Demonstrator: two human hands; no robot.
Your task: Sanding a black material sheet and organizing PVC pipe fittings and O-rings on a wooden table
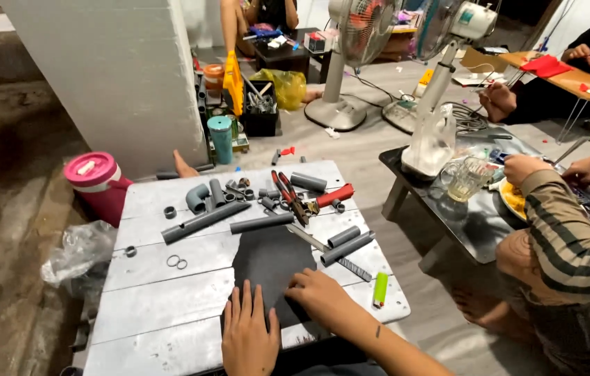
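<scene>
My left hand [247, 334] lies flat, fingers spread, on a dark grey sheet [272, 263] spread over the low white plank table [162, 299]. My right hand [321, 296] presses down on the sheet's right edge with its fingers curled. Neither hand holds anything. Beyond the sheet lie several grey pipe pieces [260, 223], an elbow fitting [197, 198], red-handled pliers [288, 195], a flat metal file [329, 252] and small rings [176, 262]. A green lighter [380, 288] rests just right of my right hand.
A pink-lidded jug [96, 181] stands left of the table, with a plastic bag [79, 254] below it. Another person in a striped sleeve [566, 230] sits at a black low table [476, 223] on the right. Two standing fans [357, 42] and a white pillar [114, 76] are behind.
</scene>
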